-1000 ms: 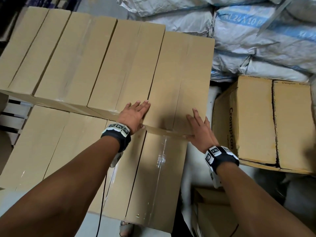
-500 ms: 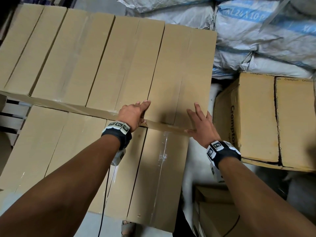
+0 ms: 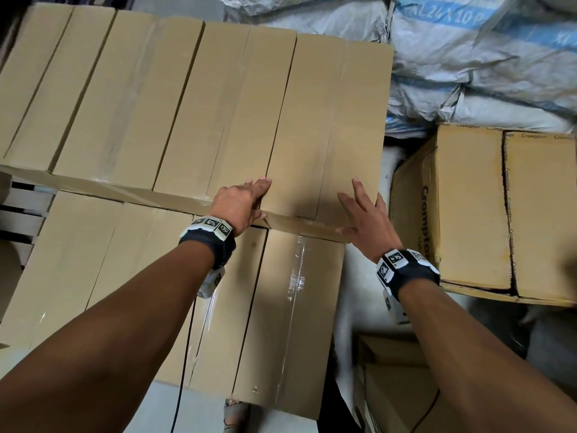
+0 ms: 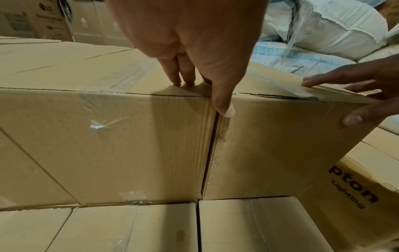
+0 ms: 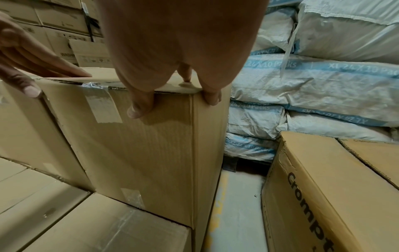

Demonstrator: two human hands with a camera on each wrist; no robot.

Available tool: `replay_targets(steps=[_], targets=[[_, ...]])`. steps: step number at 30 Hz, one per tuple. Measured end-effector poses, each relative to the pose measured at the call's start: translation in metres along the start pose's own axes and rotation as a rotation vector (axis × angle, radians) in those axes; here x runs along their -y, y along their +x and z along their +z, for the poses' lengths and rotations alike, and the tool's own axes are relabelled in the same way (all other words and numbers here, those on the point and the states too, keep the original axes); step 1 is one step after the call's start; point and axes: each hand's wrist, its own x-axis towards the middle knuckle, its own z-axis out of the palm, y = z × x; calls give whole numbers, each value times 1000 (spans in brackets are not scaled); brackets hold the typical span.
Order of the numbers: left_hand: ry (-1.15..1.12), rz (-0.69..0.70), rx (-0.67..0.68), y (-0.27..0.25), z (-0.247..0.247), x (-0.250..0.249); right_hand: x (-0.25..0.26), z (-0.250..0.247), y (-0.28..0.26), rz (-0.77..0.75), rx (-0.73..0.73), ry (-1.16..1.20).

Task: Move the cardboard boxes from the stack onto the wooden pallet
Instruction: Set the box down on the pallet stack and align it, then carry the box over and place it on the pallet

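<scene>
Plain cardboard boxes lie in two layers on the wooden pallet (image 3: pixel 22 210), whose slats show at the left edge. Both hands are on the near end of the rightmost upper box (image 3: pixel 327 126). My left hand (image 3: pixel 240 201) lies flat on its near left corner. The fingers are straight on top and the thumb (image 4: pixel 224 109) points down the seam with the neighbouring box. My right hand (image 3: pixel 365 217) lies flat on the near right corner, its thumb (image 5: pixel 138 109) against the front face (image 5: pixel 140 145). Neither hand closes around anything.
A printed Crompton box (image 3: pixel 468 207) stands close on the right across a narrow strip of floor (image 5: pixel 237 196). White and blue sacks (image 3: pixel 468 57) are piled behind it. Another carton (image 3: pixel 399 395) sits low at the right. The lower layer (image 3: pixel 281 323) juts out towards me.
Both hands have moved slightly away from me. The box's near end has slid a little further back towards the row. The right hand now reaches further onto the top.
</scene>
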Motion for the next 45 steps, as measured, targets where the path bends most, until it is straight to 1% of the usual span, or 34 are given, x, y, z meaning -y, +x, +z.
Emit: replay_targets(steps=[5,8,10,13,16,19,21,22,24,27,30,34,37,40,45], targets=[[-34,-1,48,3,0,-4,0,5,3,-5,26,-83],[-38,7,103,4,5,-4,8,12,6,-24,49,-270],[-17,-3,140,3,10,-9,16,17,4,2,12,-332],[37,-7,166,1,18,-17,32,14,0,32,4,-345],[77,-29,190,-1,20,-25,46,11,-2,35,42,-370],[55,-62,239,-13,19,-31,65,11,-14,-2,113,-320],[7,-55,225,-31,20,-32,79,11,-34,-51,115,-275],[-36,-45,201,-45,20,-32,86,11,-46,-68,103,-223],[-152,-34,159,-77,22,-35,99,15,-79,-54,63,-63],[-279,-37,157,-133,25,-43,120,27,-142,6,-32,114],[-348,6,161,-195,27,-50,144,39,-212,89,-45,165],[-403,110,119,-286,31,-62,179,49,-310,248,-61,242],[-404,181,147,-353,42,-66,207,61,-384,323,-105,272],[-423,262,166,-417,56,-67,231,73,-454,370,-103,279],[-520,368,220,-511,79,-79,252,101,-557,499,-128,330]])
